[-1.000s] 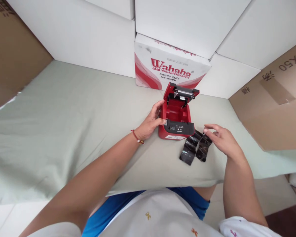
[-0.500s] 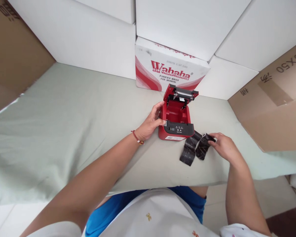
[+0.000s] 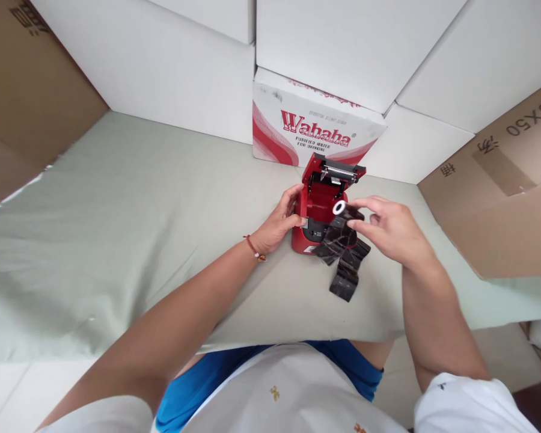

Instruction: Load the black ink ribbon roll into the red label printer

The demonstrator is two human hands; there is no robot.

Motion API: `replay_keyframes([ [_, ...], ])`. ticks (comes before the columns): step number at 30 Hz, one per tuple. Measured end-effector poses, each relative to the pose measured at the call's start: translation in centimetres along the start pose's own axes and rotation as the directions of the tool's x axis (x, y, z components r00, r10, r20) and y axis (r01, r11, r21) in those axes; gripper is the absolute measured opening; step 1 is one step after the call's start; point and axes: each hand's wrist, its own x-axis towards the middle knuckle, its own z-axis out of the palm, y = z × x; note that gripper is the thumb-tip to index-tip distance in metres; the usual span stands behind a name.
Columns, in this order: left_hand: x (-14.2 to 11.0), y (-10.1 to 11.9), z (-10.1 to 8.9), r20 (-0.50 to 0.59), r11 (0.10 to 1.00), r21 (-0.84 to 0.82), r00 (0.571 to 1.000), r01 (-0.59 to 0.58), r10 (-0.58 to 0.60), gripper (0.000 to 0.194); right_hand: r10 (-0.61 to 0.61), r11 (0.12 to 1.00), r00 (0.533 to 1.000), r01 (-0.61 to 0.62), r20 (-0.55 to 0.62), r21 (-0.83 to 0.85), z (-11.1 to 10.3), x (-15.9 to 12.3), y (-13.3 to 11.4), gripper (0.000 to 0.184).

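Note:
A small red label printer stands on the cloth with its lid raised and its red bay exposed. My left hand grips the printer's left side, thumb on the front corner and fingers round behind. Between the thumb and fingers of my right hand is a roll of black paper with a white core facing left. The roll is held above the printer's right front edge. Its loose black strip hangs down in folds over the front panel, hiding part of it, and its tail reaches the cloth.
A Wahaha water carton stands just behind the printer, against stacked white boxes. Brown cardboard boxes flank the table at left and right. A pale green cloth covers the table, its front edge near my lap.
My right hand has taken hold of the black roll and lifted it up and left to the printer, its strip trailing. My left hand has stayed on the printer.

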Motion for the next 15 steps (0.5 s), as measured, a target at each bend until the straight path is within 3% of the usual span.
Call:
replay_keyframes([
  [3, 0.1, 0.0, 0.1, -0.002, 1.000, 0.000, 1.000, -0.002, 0.002, 0.095, -0.001, 0.979, 1.000, -0.001, -0.012, -0.206, 2.9, 2.6, -1.7, 0.042],
  [7, 0.2, -0.1, 0.2, 0.000, 1.000, 0.000, 1.000, -0.005, 0.005, 0.096, 0.052, 0.917, 0.998, -0.031, 0.042, -0.398, 4.3, 4.7, -3.1, 0.048],
  [15, 0.3, -0.3, 0.2, 0.007, 1.000, 0.012, 1.000, -0.014, 0.014, 0.095, 0.061, 0.925, 0.996, -0.035, 0.058, -0.378, 5.8, 7.0, -2.7, 0.045],
])
